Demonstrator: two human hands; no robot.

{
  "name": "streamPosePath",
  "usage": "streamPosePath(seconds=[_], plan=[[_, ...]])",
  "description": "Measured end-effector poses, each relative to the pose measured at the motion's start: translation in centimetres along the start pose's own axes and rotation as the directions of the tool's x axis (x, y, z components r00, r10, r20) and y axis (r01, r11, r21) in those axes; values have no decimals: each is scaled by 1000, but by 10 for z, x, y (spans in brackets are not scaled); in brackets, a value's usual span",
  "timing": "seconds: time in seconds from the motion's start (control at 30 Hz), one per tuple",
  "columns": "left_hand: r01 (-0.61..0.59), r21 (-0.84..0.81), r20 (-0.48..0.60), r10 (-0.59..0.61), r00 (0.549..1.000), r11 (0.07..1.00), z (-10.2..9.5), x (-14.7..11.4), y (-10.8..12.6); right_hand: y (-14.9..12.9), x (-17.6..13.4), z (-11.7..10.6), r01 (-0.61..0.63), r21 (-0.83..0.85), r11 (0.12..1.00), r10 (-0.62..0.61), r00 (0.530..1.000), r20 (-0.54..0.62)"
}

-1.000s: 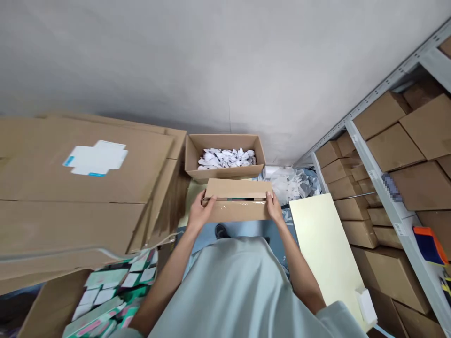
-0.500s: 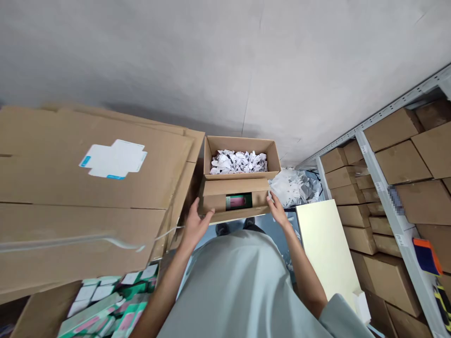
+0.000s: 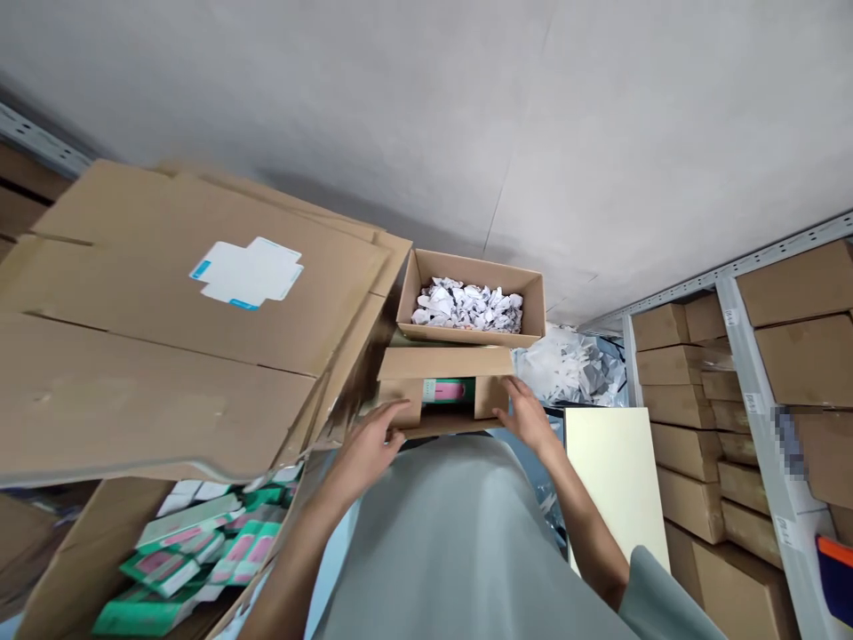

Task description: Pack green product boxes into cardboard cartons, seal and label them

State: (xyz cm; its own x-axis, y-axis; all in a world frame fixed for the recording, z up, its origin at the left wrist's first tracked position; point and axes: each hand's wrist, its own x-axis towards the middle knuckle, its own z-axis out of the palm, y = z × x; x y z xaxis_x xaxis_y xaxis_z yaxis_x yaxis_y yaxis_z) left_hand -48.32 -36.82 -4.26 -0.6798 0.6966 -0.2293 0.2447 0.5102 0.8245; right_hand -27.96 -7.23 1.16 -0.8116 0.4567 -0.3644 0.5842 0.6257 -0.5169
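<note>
In front of my body is a small cardboard box (image 3: 448,361), its long far flap raised and its short end flaps turned inward. Between the end flaps shows a green and pink carton (image 3: 448,390) lying inside. My left hand (image 3: 368,447) is open at the box's left end, fingertips on the left end flap and thumb apart near the front edge. At the opposite end, my right hand (image 3: 525,414) has its fingers bent over the right flap and edge, gripping the box there.
Behind stands an open carton (image 3: 472,336) of crumpled paper (image 3: 466,307). Flattened cardboard (image 3: 166,329) is stacked at left, above a bin of green-pink cartons (image 3: 193,551). A bag of paper scraps (image 3: 573,364), a cream panel (image 3: 609,480) and shelved boxes (image 3: 680,449) are at right.
The view has turned and shifted. Both hands have moved inward from the box's ends onto its short flaps, and the box sits nearer my body. More of the green-pink carton's upper side shows.
</note>
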Motion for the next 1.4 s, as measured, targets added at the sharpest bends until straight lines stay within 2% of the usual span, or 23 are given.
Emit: streamPosePath(seconds=[0.07,0.17,0.33,0.43,0.53,0.67,0.77,0.87,0.97,1.07,1.13,1.2,1.27,1.4], plan=[[1,36,-2,-1,1000,999,0,12,12,-6,14,-9,7,-43,999,-7,1000,-1],[-19,103,-74,27,997,995,0,25,19,-10,31,-21,9,-83,997,-10,1000,-14],[-22,178,-71,35,997,984,-5,37,5,-11,55,-33,3,-125,992,-4,1000,-12],[59,190,-118,-37,992,980,-7,52,-3,-11,64,-30,-42,-160,986,53,996,67],[65,168,-173,-36,984,984,-8,74,-1,-8,65,-24,-75,-139,987,89,991,101],[35,144,-141,-14,990,989,-10,102,9,2,58,-15,-124,-113,986,137,984,110],[-16,130,-107,30,994,991,-12,110,13,10,48,-15,-162,-108,981,175,977,124],[-77,85,-92,84,992,993,-12,109,14,14,40,-29,-176,-70,982,181,982,59],[-86,49,-100,90,991,995,-10,105,13,13,44,-58,-188,-38,981,184,979,-92],[-93,45,-99,97,990,995,-6,102,15,6,69,-93,-181,-97,979,155,961,-231],[-86,50,-79,90,993,995,-3,102,17,0,97,-111,-158,-182,970,108,961,-256],[-66,79,-63,71,995,995,-3,102,21,-7,132,-123,-142,-285,948,80,972,-220],[-48,129,-76,58,995,991,-3,103,26,-13,169,-126,-111,-414,903,70,991,-113],[-31,245,-159,72,985,969,-10,107,44,-24,235,-117,-41,-539,842,75,996,42]])
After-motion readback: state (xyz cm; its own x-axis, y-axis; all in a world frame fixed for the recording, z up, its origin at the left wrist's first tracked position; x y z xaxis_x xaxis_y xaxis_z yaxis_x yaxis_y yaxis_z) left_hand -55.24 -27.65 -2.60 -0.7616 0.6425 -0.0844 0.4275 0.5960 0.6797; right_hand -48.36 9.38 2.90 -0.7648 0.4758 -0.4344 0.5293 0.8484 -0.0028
